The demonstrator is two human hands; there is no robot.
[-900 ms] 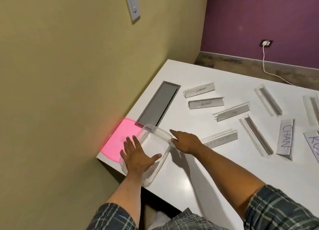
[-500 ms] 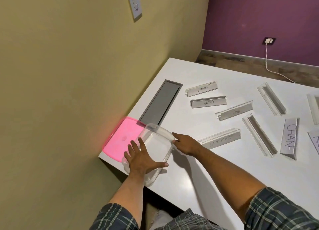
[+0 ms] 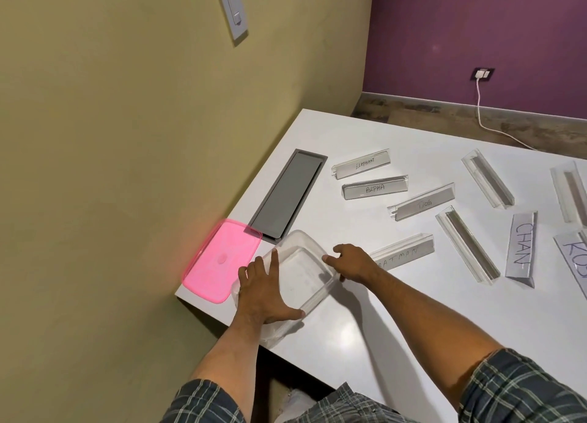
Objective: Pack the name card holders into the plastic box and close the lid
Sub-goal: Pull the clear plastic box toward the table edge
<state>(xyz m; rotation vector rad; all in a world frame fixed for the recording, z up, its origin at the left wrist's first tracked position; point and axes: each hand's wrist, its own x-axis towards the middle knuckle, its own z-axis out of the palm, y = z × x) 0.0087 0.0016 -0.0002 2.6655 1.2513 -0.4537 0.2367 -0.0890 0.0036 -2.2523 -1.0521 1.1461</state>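
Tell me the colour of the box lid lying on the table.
Bright pink, translucent lid; the head view shows it left of the clear box.

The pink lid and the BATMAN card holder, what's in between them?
The clear plastic box sits between the pink lid and the BATMAN holder, with both hands on it, seen in the head view.

Left hand (image 3: 260,291) flat, fingers (image 3: 273,259) spread; right hand (image 3: 354,265) curled.

Pink lid (image 3: 219,260), clear box (image 3: 301,273), white counter (image 3: 397,311), grey inset panel (image 3: 286,194), purple far wall (image 3: 476,35), plaid sleeves (image 3: 521,387).
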